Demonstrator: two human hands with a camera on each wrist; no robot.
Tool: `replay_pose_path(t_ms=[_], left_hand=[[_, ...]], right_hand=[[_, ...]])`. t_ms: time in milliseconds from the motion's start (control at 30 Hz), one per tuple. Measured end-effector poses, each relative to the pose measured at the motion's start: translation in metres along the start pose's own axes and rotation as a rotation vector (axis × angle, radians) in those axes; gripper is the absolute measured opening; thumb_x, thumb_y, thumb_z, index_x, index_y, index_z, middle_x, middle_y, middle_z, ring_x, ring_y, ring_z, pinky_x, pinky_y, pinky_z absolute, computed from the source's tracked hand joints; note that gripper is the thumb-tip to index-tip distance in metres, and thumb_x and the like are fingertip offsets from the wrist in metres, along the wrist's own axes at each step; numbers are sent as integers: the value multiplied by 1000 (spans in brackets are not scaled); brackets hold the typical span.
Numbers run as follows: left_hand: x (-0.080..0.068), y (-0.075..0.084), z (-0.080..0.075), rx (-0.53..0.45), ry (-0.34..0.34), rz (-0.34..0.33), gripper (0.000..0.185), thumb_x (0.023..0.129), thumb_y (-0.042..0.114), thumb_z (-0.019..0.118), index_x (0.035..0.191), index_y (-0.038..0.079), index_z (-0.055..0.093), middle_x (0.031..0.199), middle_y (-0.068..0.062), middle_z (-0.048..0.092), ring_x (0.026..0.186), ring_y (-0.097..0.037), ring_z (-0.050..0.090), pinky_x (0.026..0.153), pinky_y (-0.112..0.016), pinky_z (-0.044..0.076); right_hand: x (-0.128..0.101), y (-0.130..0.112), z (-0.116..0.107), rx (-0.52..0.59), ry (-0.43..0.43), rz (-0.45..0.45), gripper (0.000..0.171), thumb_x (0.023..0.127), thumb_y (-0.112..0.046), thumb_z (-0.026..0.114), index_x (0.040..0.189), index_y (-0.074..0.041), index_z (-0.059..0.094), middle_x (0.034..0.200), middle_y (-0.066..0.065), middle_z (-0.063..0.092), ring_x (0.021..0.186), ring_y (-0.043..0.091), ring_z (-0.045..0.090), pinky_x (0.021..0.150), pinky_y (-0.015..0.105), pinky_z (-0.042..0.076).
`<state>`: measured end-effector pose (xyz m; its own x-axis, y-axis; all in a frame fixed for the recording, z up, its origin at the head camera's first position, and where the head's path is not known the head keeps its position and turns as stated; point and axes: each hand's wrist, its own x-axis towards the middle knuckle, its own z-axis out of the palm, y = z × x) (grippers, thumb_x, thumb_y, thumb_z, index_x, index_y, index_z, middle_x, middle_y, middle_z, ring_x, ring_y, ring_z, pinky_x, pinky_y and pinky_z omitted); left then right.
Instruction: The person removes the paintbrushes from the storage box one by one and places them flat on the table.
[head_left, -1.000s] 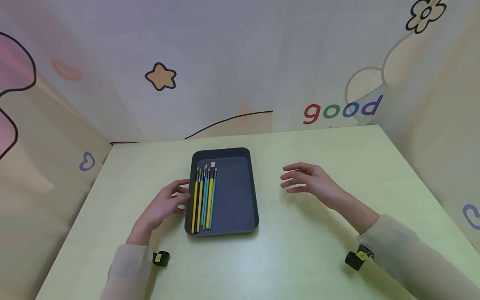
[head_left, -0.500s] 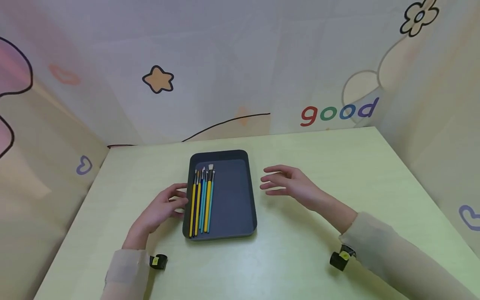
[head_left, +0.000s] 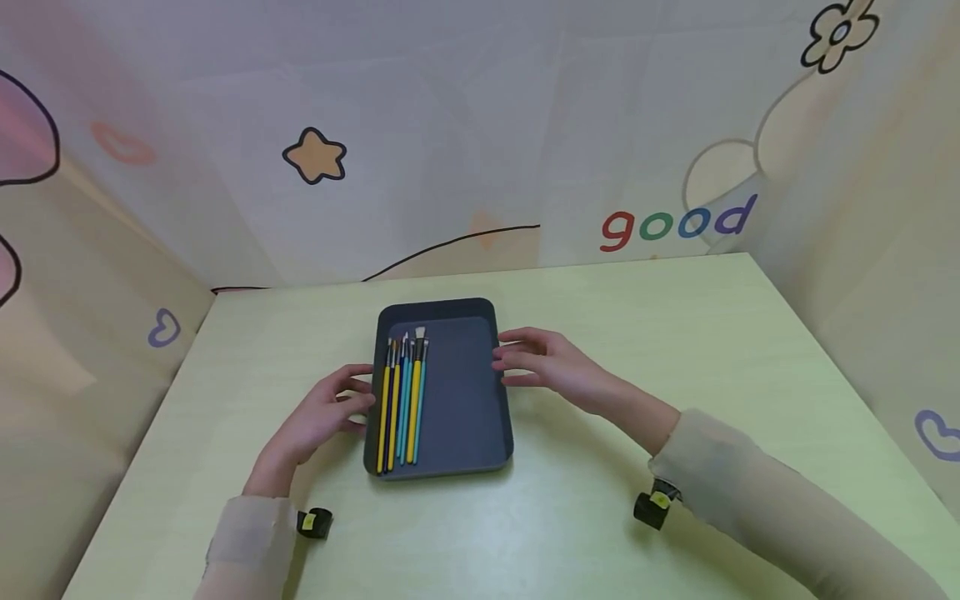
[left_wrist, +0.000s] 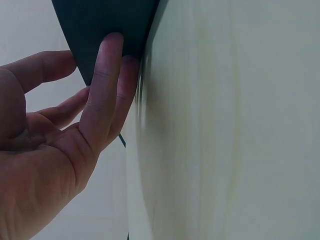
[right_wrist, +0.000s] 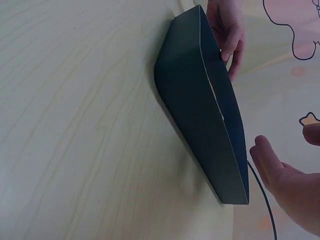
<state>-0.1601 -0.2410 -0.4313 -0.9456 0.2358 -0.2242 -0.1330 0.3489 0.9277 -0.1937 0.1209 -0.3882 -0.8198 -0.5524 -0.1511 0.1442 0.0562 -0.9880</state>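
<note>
A dark grey rectangular tray (head_left: 467, 400) rests on the table, with several paintbrushes (head_left: 415, 408) side by side along its left part. Their handles are yellow, light blue and dark blue; the bristles point away from me. My left hand (head_left: 318, 417) is at the tray's left side. In the left wrist view, extended fingers of the left hand (left_wrist: 55, 155) touch the tray's outer wall (left_wrist: 95, 25). At the opposite long side is my right hand (head_left: 558, 367), its fingers loosely spread by the rim. Whether they touch it, I cannot tell.
A pale wooden table (head_left: 637, 317) extends around the tray. Printed cloth (head_left: 450, 125) hangs behind it and on both sides. Small black devices with yellow labels, one at the left wrist (head_left: 315, 522) and one at the right wrist (head_left: 654, 507), sit below the sleeves.
My right hand has moved left across the table to the tray's right rim. The left hand stays at the tray's left side. The tray and brushes keep their places; the head view shifts slightly.
</note>
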Motion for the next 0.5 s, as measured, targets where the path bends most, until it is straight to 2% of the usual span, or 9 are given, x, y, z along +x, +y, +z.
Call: replay_pose_path(t_ms=[500], left_hand=[[6, 7, 12, -2, -16, -12, 54, 105, 10, 57, 154, 1, 37, 135, -28, 50, 109, -36, 63, 81, -43, 62]], right_hand=[[19, 9, 18, 68, -139, 122, 65, 105, -16, 54, 157, 9, 23, 161, 28, 29, 144, 39, 39, 112, 43, 42]])
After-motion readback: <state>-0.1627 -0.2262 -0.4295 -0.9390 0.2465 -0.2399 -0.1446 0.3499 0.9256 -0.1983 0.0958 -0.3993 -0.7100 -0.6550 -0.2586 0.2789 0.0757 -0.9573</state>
